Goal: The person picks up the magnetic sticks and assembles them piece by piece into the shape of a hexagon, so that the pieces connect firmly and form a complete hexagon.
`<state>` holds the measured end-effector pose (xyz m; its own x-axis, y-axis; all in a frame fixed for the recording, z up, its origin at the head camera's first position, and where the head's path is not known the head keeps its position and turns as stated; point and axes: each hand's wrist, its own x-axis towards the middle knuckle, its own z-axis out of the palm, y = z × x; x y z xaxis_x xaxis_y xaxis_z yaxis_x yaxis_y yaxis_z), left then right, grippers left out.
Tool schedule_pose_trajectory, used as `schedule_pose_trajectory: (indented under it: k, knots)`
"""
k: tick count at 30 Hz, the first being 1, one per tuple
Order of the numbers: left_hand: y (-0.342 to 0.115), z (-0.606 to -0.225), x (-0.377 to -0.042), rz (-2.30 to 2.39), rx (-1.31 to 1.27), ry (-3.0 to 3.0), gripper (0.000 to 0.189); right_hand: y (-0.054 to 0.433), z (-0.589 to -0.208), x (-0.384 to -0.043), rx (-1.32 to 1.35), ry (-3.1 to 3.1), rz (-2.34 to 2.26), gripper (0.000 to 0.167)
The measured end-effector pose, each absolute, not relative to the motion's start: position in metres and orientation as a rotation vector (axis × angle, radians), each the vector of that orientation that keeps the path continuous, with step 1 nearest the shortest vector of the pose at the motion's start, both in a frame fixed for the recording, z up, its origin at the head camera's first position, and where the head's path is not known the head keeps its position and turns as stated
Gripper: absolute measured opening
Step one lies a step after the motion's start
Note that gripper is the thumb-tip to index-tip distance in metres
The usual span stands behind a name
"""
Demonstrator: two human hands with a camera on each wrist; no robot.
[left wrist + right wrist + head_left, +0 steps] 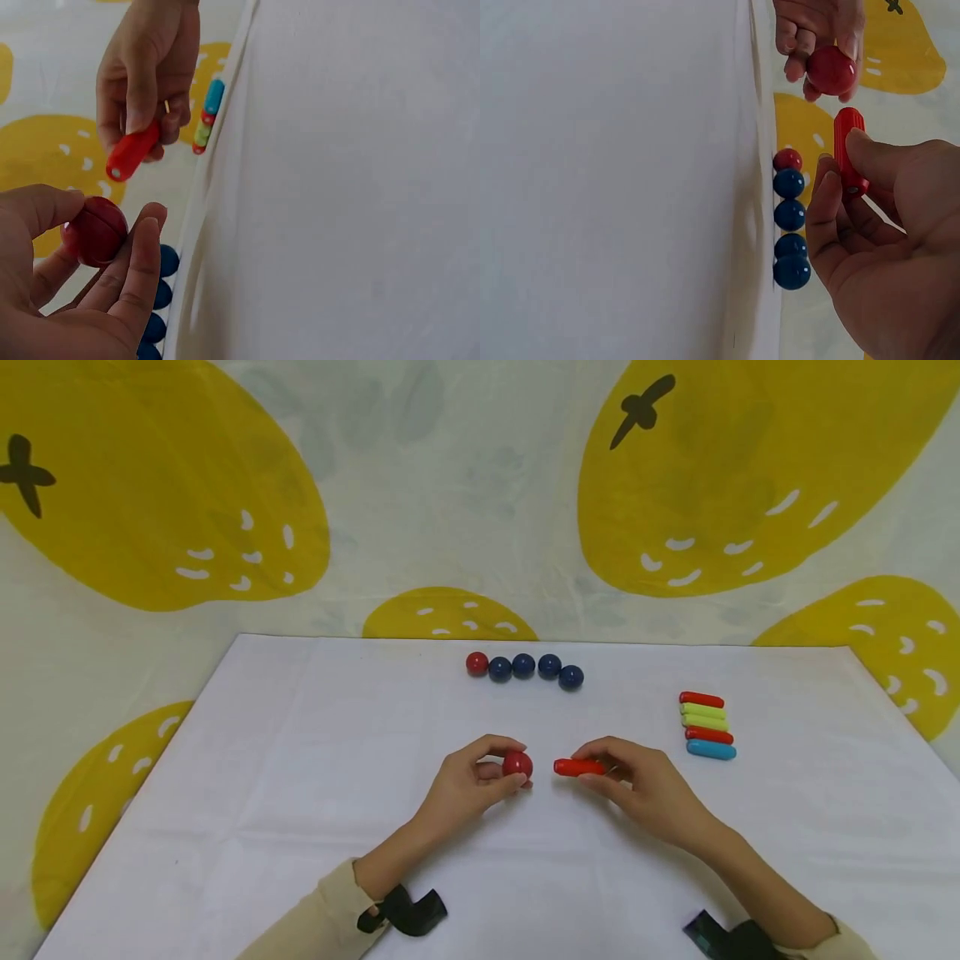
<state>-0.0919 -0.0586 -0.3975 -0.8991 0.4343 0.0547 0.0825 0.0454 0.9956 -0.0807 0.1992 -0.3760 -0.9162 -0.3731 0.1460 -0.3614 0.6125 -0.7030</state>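
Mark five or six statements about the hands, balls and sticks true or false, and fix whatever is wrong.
1. The left hand holds a red ball. True.
2. The right hand holds a yellow-green stick. False: it holds a red stick.
3. The held ball and the held stick are touching. False: there is a gap between them.
4. Four dark blue balls lie in the far row with a second red ball. True.
5. Only three sticks lie in the group on the table. False: five grouped sticks lie there.
6. The blue stick is the one in that group nearest the person. True.
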Motion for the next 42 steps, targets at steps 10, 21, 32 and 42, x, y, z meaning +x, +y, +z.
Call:
schedule_pose_trajectory:
  k: [10,21,32,42]
  knots:
    - [-0.054,-0.399,-0.086,1.888,0.555,2.063,0.036,0.188,-0.379,-0.08,-0.681,2.753,-1.239,0.038]
    - [-0.054,-0.407,-0.085,1.852,0.655,2.155,0.034,0.182,-0.383,-0.081,-0.677,2.7,-1.272,0.037]
    - [-0.053,-0.412,-0.084,1.83,0.7,2.343,0.031,0.166,-0.385,-0.086,-0.665,2.627,-1.399,0.033]
    - [-0.055,-0.417,-0.087,1.796,0.693,2.52,0.029,0.16,-0.381,-0.097,-0.489,2.614,-1.412,0.024]
